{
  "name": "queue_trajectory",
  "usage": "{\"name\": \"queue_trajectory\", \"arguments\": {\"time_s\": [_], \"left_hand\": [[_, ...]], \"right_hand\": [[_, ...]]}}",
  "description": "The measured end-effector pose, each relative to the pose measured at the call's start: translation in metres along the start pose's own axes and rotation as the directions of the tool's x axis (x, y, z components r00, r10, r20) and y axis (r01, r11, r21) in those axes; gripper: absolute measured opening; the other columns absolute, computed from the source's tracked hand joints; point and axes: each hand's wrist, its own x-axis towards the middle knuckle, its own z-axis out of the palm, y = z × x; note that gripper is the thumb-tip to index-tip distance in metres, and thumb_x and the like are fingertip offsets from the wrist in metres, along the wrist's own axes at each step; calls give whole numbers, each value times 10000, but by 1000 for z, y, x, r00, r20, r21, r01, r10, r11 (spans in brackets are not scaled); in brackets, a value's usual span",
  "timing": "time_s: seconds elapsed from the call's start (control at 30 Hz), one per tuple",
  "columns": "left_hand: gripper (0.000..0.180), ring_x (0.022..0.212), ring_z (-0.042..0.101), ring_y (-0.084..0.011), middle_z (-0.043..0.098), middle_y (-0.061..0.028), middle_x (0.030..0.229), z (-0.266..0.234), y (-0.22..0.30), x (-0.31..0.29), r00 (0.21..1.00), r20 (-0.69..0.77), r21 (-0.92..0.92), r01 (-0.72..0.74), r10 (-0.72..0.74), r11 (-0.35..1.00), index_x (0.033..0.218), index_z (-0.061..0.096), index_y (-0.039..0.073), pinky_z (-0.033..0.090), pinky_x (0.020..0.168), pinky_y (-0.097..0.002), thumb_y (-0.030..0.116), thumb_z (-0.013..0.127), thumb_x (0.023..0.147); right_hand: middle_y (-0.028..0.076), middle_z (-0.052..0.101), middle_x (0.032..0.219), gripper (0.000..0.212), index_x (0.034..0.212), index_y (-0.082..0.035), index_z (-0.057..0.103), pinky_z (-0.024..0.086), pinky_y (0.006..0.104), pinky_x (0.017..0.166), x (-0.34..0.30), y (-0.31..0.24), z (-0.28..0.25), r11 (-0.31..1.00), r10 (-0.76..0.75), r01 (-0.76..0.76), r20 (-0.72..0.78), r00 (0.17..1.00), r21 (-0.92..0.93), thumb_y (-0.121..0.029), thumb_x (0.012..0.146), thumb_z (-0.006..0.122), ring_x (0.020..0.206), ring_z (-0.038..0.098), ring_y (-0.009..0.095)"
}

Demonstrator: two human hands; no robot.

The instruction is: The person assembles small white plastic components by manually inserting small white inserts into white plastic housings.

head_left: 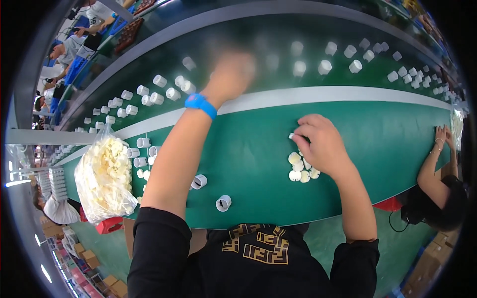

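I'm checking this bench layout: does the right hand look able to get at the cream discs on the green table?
Likely yes: the right hand is close beside the cream discs, with no visible barrier between, though it pinches a small white piece.

A black, gold-patterned T-shirt [258,273] and blue wristband [200,105] are worn.

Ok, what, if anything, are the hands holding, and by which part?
Right hand: a small white piece, pinched by its right end. Left hand: too blurred to tell.
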Motion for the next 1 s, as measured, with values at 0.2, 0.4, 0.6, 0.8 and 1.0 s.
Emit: {"name": "queue_trajectory", "arguments": {"time_s": [0.2,0.4,0.6,0.8,1.0], "left_hand": [[501,1233,575,-374,680,-189,1260,4,19,19,986,114,116,-138,125,984,1311,651,16,463,1079,-467,135,768,838],[457,1160,604,-371,690,-173,1220,33,18,41,990,131,185,-84,60,979,1271,666,23,486,1029,-469,124,758,834],[389,1050,659,-340,674,-138,1139,-3,29,-6,984,-96,-63,-156,150,986,1225,665,22,555,922,-404,68,726,844],[352,1092,636,-167,643,-61,1188,-62,45,-100,961,-50,-652,176,-273,737,1229,625,8,568,919,-301,-11,729,893],[436,1068,643,-149,663,-108,1240,-77,47,-170,900,110,-934,239,-421,266,1259,542,31,556,916,-289,-41,755,886]], "right_hand": [[172,677,1197,50,890,-10,711,513,455,971,-5,20,11,983,51,-73,-132,990,-168,-33,847,721,1134,630,369],[185,632,1349,258,1106,-39,731,459,463,1101,-1,9,-5,989,123,-120,-29,992,92,-1,852,703,1311,556,384],[203,569,1464,353,1189,-72,741,395,479,1176,3,11,2,1000,-19,21,109,994,-15,-4,845,702,1425,465,407],[203,609,1414,347,1196,-81,751,434,465,1138,2,6,12,998,42,-41,16,999,-42,-18,865,667,1353,538,386],[140,667,961,232,1025,-15,717,505,481,833,3,-12,15,964,96,-111,-74,993,-241,-87,813,776,927,630,366]]}}
